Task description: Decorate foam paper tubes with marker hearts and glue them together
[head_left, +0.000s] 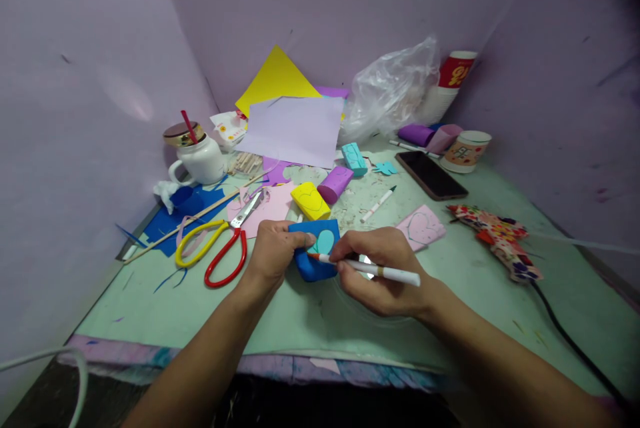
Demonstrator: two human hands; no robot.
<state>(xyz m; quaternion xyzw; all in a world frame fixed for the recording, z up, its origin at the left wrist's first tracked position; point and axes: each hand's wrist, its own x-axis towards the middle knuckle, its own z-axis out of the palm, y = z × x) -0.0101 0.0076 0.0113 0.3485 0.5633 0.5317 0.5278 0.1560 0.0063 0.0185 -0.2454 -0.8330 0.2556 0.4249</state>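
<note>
My left hand [274, 251] grips a rolled blue paper piece [316, 271] by its left side, the thumb pressed on its face. A light-blue oval shape [325, 241] shows on that face beside the thumb. In my right hand [383, 268] is a white marker [395, 275], its orange-brown tip touching or very near the blue piece just below the oval. Beyond the hands lie a yellow paper roll [311, 200] with a heart outline, a purple roll [335, 185] and a light-blue roll [355, 159]. A pink piece [421, 227] with a drawn heart lies right of my right hand.
Scissors [225, 241] with yellow and red handles lie left, near a thin stick [175, 236] and blue scraps. A white mug [203, 160], paper sheets [295, 131], plastic bag [393, 91], phone [431, 175], paper cup [466, 152] and corded, cloth-covered tool [500, 241] stand around.
</note>
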